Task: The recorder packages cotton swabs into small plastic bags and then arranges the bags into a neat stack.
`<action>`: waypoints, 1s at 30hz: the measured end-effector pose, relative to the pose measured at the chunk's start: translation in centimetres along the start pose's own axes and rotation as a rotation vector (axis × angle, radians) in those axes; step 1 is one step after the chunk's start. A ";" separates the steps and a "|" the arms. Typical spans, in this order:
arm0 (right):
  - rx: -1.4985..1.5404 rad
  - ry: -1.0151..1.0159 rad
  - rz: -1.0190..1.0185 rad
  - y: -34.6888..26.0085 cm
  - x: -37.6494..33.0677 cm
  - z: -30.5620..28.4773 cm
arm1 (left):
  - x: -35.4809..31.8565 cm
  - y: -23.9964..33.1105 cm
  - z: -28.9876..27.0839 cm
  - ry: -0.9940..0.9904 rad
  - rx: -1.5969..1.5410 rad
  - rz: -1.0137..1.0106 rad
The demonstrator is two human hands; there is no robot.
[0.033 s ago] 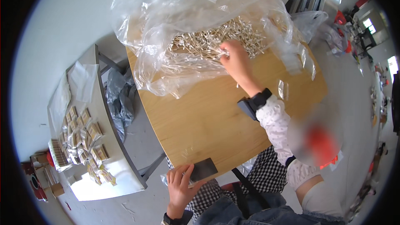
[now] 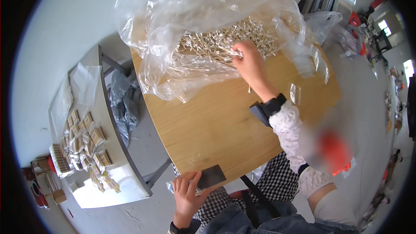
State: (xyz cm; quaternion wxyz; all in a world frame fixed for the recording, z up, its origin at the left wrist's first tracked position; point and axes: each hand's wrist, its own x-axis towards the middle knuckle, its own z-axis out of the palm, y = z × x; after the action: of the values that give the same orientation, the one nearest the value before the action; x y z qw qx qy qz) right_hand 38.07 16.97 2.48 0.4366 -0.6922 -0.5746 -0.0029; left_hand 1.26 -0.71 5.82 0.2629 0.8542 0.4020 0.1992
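A loose heap of cotton swabs (image 2: 212, 44) lies in an opened clear plastic bag (image 2: 186, 17) on the far part of the wooden table (image 2: 208, 125). My right hand (image 2: 249, 63) is at the heap's near edge. Its fingers are closed round some cotton swabs, whose white tips show by the fingertips; how many is hidden. At the table's near left corner, my left hand (image 2: 187, 193) grips a dark, flat rectangular plate (image 2: 211, 177), fingers on one side and thumb along its near edge. A single swab (image 2: 249, 89) lies beside my right wrist.
On the left, a side table (image 2: 117, 164) bears several small packed bundles (image 2: 82, 141) and clear bags (image 2: 86, 84). A small clear wrapper (image 2: 295, 93) lies right of my right wrist. Grey plastic (image 2: 124, 104) hangs between the tables.
My right hand has shifted slightly to the right and a little toward me, with its fingers still closed. My left hand and the plate stay in place.
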 end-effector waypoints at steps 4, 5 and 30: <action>0.142 -0.017 -0.101 -1.2 -1.9 -3.6 | 1.8 1.2 0.4 0.012 -0.023 -0.055; 0.145 -0.024 -0.096 -1.6 -2.6 -4.3 | 2.7 1.5 0.7 0.029 -0.037 -0.048; 0.060 -0.832 -0.380 -3.7 -9.5 -7.3 | 14.3 1.1 6.2 0.047 0.062 0.135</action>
State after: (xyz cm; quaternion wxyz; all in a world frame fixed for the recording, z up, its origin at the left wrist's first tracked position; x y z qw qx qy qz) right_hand 35.48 4.82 4.41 0.1803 -0.5036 -0.8179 0.2121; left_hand 13.86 8.25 3.44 0.2131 0.8821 0.3556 0.2237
